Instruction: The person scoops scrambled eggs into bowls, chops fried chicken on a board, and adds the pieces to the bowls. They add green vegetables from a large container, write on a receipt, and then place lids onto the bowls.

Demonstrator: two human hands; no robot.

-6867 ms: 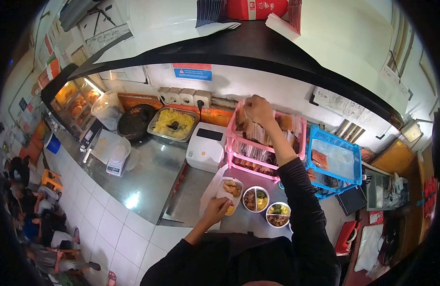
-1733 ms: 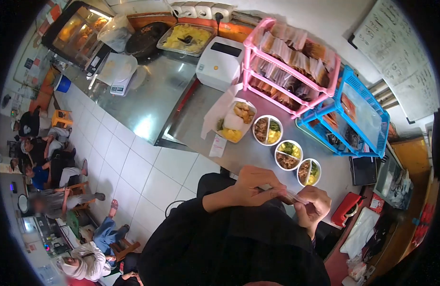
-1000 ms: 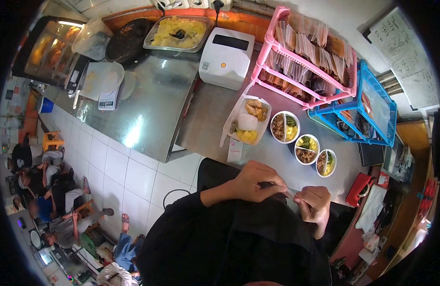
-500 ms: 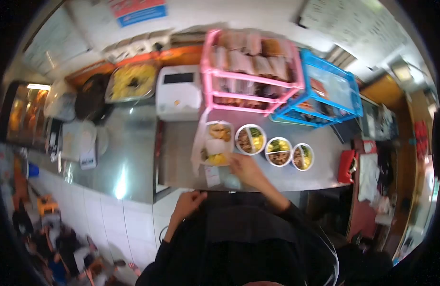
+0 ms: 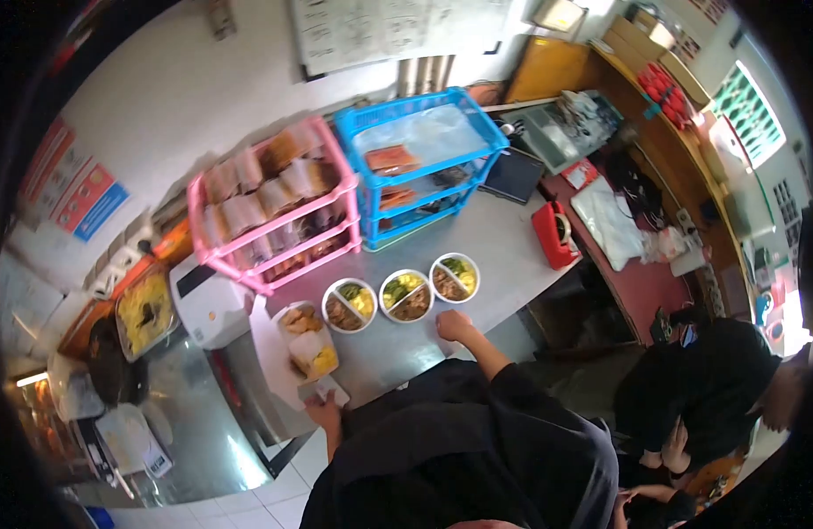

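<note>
My left hand is at the counter's front edge, its fingers closed on the lower edge of a white paper slip. Just beyond the slip lies an open white takeaway box holding rice, yellow food and browned pieces. My right hand hovers over the counter with curled fingers, and I see nothing in it. Nearest to it are three round white bowls, the left bowl, the middle bowl and the right bowl, each divided, with minced meat, greens and yellow food.
Behind the bowls stand a pink rack of wrapped food and a blue rack. A white machine and a tray of yellow food are left. A red container sits right; another person is at the far right.
The view has swung to the right. My left hand has come up to the paper slip. My right hand has moved from the takeaway box to the right, below the bowls.
</note>
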